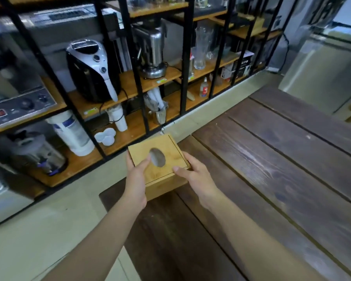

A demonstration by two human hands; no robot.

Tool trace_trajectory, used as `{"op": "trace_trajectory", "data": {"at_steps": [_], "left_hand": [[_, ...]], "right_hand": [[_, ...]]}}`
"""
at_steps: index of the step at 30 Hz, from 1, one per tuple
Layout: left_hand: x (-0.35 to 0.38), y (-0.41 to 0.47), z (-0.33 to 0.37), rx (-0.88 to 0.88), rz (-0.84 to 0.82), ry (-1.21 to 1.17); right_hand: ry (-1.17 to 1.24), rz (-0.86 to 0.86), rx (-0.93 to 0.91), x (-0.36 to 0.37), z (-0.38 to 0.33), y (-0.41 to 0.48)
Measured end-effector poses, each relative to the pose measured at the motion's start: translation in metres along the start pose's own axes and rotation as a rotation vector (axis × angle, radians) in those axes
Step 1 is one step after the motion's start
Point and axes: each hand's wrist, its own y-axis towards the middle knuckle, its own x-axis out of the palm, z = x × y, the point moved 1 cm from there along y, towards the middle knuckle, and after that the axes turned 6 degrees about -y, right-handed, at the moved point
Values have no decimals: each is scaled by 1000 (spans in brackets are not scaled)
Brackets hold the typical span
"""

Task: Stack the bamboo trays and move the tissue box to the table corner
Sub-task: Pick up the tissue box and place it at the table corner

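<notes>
head view: a dark plank table (272,179) is seen from above, with a pale tiled floor and black-framed shelves beyond it.
tissue box: a bamboo tissue box (160,169) with an oval opening in its lid is held at the table's far left corner, partly overhanging the edge toward the floor; whether its base touches the wood cannot be told.
left hand: the left hand (136,179) is set against the box's left side, its thumb laid over the lid toward the oval hole, the other fingers hidden behind the side wall.
right hand: the right hand (197,177) is set against the box's right near corner, its thumb pressed on the lid's edge, the remaining fingers wrapped out of sight below.
finger state: both hands are closed on the box, one on each side, as a clamp.
key relation: the box lies directly between the two palms, ahead of the wrists; its long axis runs away from the viewer and slightly rightward; neither hand is clearly nearer.
judged next: the box would probably be lowered and squared inward from the edge, since the overhang could let it tip.
bamboo trays: none are in sight.
shelves: an air fryer (93,69) and a stack of white cups (118,116) are stored there, well apart from the box.
</notes>
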Motion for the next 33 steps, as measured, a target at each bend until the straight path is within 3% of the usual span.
{"op": "trace_trajectory", "data": {"at_steps": [8,20,25,30,33], "left_hand": [[-64,-12,-7,21,139,-62],[-85,-27,-40,71,168,-9],[-95,-26,-35,171,142,208],[-86,-16,-4,367,199,627],[-54,-12,30,455,32,723]], "right_hand": [[-68,-137,5,53,14,-5],[-316,-213,-25,64,39,-17],[-419,-225,-67,63,36,-18],[-707,-252,-63,51,22,-16],[-820,-242,-57,33,0,-15]]}}
